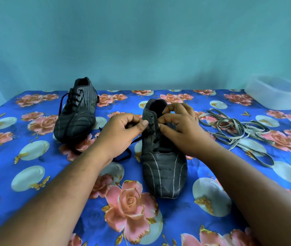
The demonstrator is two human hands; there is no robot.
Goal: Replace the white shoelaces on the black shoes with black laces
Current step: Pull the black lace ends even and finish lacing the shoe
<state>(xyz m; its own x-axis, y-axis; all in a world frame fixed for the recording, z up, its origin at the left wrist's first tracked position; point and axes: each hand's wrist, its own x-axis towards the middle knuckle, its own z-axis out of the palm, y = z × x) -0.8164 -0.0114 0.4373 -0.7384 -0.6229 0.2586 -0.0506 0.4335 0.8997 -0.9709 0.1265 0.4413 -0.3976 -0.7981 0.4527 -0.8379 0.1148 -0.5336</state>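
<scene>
A black shoe (164, 171) with thin pale stripes lies in the middle of the table, toe toward me. A black lace (123, 156) runs through its lower eyelets and trails off to the left. My left hand (121, 134) pinches this lace beside the shoe's left eyelet row. My right hand (178, 128) pinches the lace at the upper eyelets, fingers curled over the shoe's opening. A second black shoe (76, 112) stands at the back left, laced in black. The white laces (237, 132) lie in a loose heap to the right.
A blue floral cloth (34, 157) covers the table. A translucent plastic container (277, 93) sits at the back right corner. A teal wall rises behind the table.
</scene>
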